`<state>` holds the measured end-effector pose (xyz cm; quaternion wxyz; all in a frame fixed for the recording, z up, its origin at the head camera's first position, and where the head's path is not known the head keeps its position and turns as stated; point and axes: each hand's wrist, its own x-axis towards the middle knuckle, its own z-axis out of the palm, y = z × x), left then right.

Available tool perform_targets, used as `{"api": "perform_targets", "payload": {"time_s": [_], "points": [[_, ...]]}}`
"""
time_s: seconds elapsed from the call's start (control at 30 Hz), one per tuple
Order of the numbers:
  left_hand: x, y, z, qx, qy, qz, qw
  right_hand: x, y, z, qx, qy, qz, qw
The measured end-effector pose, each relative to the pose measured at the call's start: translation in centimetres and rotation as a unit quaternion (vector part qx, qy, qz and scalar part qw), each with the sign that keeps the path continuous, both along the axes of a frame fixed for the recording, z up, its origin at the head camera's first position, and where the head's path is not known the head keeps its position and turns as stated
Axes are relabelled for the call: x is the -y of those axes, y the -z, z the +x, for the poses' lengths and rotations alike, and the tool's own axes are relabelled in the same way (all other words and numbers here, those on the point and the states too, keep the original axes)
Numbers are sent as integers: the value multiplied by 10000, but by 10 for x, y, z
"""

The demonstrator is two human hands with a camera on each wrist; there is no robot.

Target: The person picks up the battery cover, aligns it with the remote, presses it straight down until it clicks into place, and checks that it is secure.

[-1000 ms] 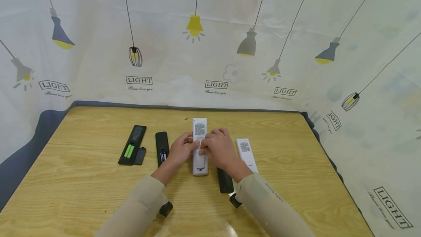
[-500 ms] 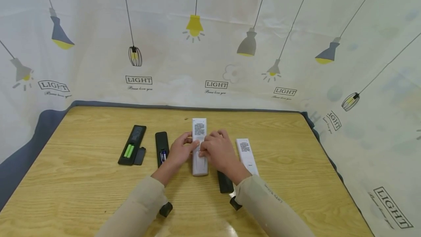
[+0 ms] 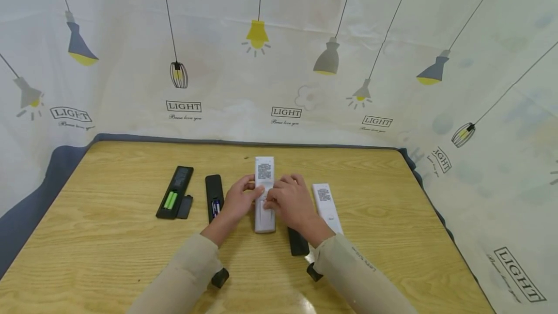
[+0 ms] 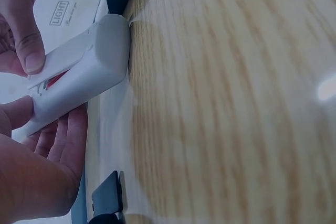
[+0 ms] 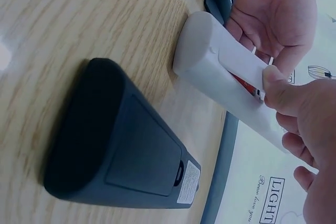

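A white remote control (image 3: 264, 171) lies back side up between both hands, its foot close to the table. My left hand (image 3: 237, 200) grips its left side, thumb on top and fingers underneath. With thumb and fingers, my right hand (image 3: 291, 202) pinches the free edge of the white battery cover (image 5: 244, 62). The cover's far end sits in the remote's lower end, while the pinched edge stands tilted up. Through the gap shows a red battery (image 5: 244, 84) in the compartment. In the left wrist view, the right thumb lies on the raised cover (image 4: 63, 62).
On the left are a black remote (image 3: 176, 188) with green batteries, its loose cover (image 3: 185, 207) beside it, and another black remote (image 3: 214, 185) with its compartment uncovered. A closed black remote (image 5: 142, 145) and a white remote (image 3: 323, 202) lie to the right, partly behind the right arm.
The battery cover has moved down: its lower end has gone into the slot at the remote's foot, which showed a second ago. The left hand keeps its grip.
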<state>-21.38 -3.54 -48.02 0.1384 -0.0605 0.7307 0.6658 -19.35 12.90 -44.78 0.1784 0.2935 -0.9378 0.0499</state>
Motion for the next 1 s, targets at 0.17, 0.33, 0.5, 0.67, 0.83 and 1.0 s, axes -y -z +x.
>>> {"api": "perform_targets", "payload": {"time_s": [0.17, 0.33, 0.5, 0.67, 0.83, 1.0], "points": [[0, -1, 1, -22, 35, -39, 10000, -1, 1, 0, 75, 79, -72, 9999], [0, -1, 2, -67, 33, -43, 10000, -1, 1, -2, 84, 110, -176, 9997], [1, 0, 2, -104, 50, -24, 9999, -3, -1, -3, 77, 221, -219, 9995], [1, 0, 2, -180, 89, -19, 9998, -6, -4, -4, -25, 383, -261, 9989], [2, 0, 2, -214, 152, -8, 9997, -10, -4, -3, 59, 546, -316, 9980], [2, 1, 2, -181, 110, -2, 9998, -12, -2, -2, 246, 793, -198, 9964]]}}
